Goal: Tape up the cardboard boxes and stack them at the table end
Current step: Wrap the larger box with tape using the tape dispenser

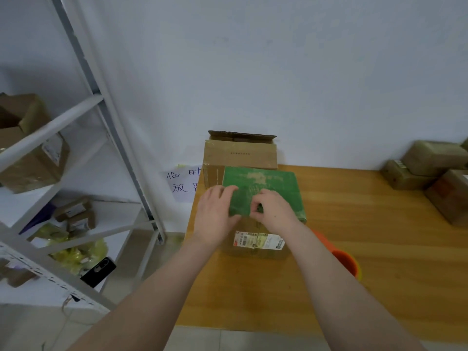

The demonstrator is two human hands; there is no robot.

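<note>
Cardboard box with a white shipping label (258, 250) lies at the left end of the wooden table (392, 236), and a green box (266, 183) sits stacked on top of it, leaving the labelled face showing at 6 o'clock. A taller cardboard box (240, 154) stands touching the green one at its 12 o'clock, against the wall, with its top flap raised.

The left hand (215, 214) rests on the green box's 8 o'clock corner, fingers spread flat across the top and the thumb lying along the near edge. The right hand (273, 211) sits at the middle of that near edge with its fingers curled, thumb and forefinger pinching at the box's rim; whether anything thin lies between them cannot be told.

An orange object (345, 262), half hidden under the right forearm, lies on the table at 4 o'clock from the green box. A cluster of brown parcels (430, 158) rests well apart at 3 o'clock. At 9 o'clock a handwritten paper sign (182, 186) hangs on the wall, and beyond it a white metal shelf (106, 138) carries more cartons (33, 158), yellow bags (76, 252) and a black phone (100, 272)
</note>
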